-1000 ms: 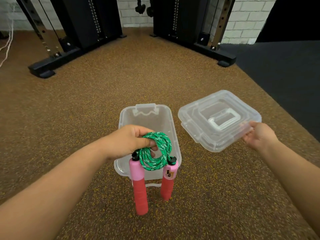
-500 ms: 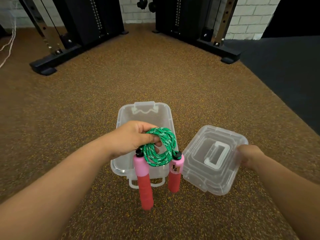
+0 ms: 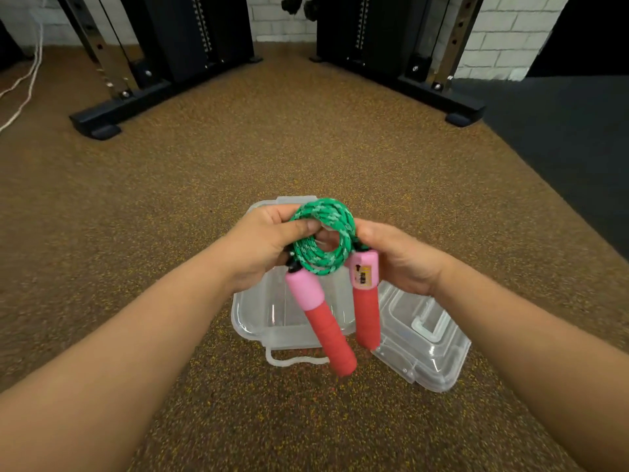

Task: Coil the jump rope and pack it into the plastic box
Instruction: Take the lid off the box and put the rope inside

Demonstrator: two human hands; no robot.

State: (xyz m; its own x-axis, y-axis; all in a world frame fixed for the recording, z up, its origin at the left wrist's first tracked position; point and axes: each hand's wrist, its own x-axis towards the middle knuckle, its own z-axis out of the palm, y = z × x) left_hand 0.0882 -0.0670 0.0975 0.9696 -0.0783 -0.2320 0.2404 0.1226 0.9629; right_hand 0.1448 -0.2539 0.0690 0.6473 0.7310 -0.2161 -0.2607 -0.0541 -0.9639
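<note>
The jump rope [image 3: 325,240] is a green coil with two pink and red handles hanging down. My left hand [image 3: 262,245] grips the coil's left side, thumb over the top strands. My right hand [image 3: 398,255] holds the coil's right side by the right handle's top. Both hands hold it above the open clear plastic box [image 3: 269,311] on the floor. The box's clear lid [image 3: 425,352] lies on the floor against the box's right side, under my right wrist.
Brown speckled rubber floor all around. Two black gym machine frames [image 3: 112,114] [image 3: 452,103] stand at the back left and back right. A dark mat [image 3: 571,137] covers the floor to the right. White cords [image 3: 23,86] lie far left.
My right hand set the lid down beside the box, let go of it and came up to the rope coil. My left hand kept hold of the coil over the box.
</note>
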